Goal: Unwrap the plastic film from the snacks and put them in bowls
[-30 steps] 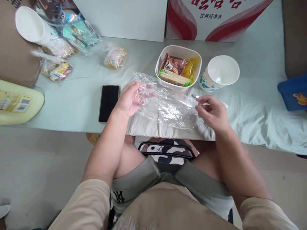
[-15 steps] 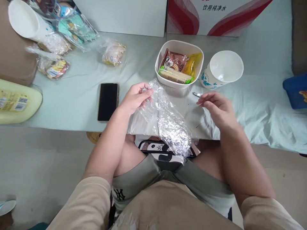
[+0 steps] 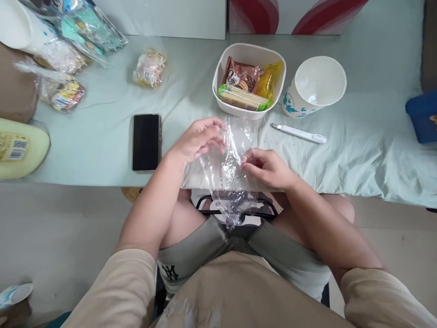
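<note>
A crumpled clear plastic bag [image 3: 234,159] hangs from the table edge down over my lap. My right hand [image 3: 268,167] pinches its right side between thumb and fingers. At the bag's upper left is my left hand [image 3: 203,139], fingers apart and curved, the tips at the plastic. Just beyond, a white square bowl [image 3: 218,98] holds a brown snack packet [image 3: 242,75], a yellow packet [image 3: 271,82] and a wafer pack with green ends [image 3: 243,97]. To the right lies a white utility knife [image 3: 298,133] with a short blade showing.
A white paper bucket [image 3: 314,86] with blue leaves stands right of the bowl. On the left are a phone [image 3: 146,142], a wrapped snack [image 3: 150,68], more bagged snacks [image 3: 63,93] and a pale yellow jug [image 3: 22,148]. Boxes [image 3: 290,16] line the back; a blue container [image 3: 423,117] is far right.
My right hand has left the utility knife and moved left to grip the plastic bag. My left hand has loosened its pinch, its fingers spreading. The view has shifted slightly.
</note>
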A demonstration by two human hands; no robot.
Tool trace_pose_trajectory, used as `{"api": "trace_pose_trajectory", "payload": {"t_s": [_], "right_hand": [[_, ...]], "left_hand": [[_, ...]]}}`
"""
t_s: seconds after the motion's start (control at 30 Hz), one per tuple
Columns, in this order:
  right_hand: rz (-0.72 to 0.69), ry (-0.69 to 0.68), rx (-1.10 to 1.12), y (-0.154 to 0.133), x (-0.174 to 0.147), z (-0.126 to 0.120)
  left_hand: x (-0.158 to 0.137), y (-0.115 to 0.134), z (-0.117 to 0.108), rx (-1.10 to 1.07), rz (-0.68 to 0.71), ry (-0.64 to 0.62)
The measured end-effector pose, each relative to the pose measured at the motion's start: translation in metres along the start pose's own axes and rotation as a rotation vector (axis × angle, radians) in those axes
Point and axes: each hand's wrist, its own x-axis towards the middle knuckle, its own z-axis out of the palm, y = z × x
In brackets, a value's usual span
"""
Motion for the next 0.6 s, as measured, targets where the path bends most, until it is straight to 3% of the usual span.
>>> {"api": "trace_pose_trajectory", "payload": {"t_s": [0.1, 0.17, 0.37, 0.53, 0.6], "right_hand": [[0.004, 0.162, 0.04, 0.003, 0.001, 0.001], [0.021, 0.28, 0.072, 0.005, 0.003, 0.001], [0.019, 0.479, 0.069, 0.005, 0.009, -0.001], [-0.019, 0.591, 0.022, 0.012, 0.009, -0.002], [-0.022, 0.629, 0.011, 0.015, 0.008, -0.002]], "left_hand": [[0.008, -0.004, -0.006, -0.094, 0.028, 0.073], [0.011, -0.007, -0.004, -0.172, 0.057, 0.039], [0.006, -0.019, 0.017, -0.208, 0.031, -0.301], [0.004, -0.025, 0.021, -0.073, 0.043, -0.218], [0.004, -0.025, 0.018, -0.042, 0.05, -0.254]]}}
